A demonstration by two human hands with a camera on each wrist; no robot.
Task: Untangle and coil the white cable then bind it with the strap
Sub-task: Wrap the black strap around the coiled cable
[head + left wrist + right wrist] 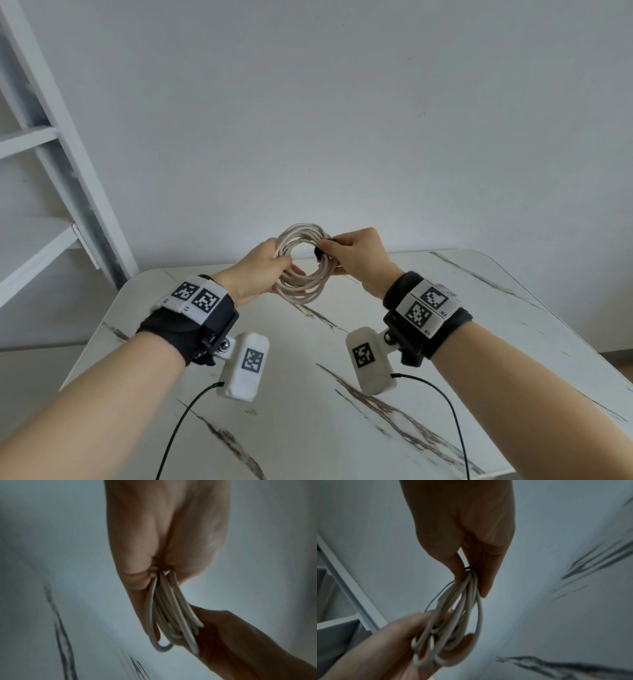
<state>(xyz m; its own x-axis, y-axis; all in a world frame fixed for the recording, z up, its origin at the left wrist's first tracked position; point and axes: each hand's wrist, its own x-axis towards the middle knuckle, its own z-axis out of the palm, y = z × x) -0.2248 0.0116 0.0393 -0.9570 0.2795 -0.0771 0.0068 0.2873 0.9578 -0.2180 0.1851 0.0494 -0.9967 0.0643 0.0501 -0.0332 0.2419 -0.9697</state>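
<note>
The white cable [301, 287] is wound into a round coil of several loops, held up in the air above the far part of the table. My left hand [263, 270] grips the coil's left side, fingers curled round the bundle [164, 601]. My right hand [349, 255] pinches the coil's right side, where a black strap [320, 253] wraps the loops; a dark sliver of the strap [468, 568] shows between thumb and fingers. The cable [462, 608] runs from the right hand down to the left hand [399, 639]. The cable's ends are hidden.
A white marble-patterned table [342, 394] with dark veins lies under the hands. A white shelf frame [61, 144] stands at the left against a plain wall. Thin black wires [178, 431] trail from the wrist cameras toward me.
</note>
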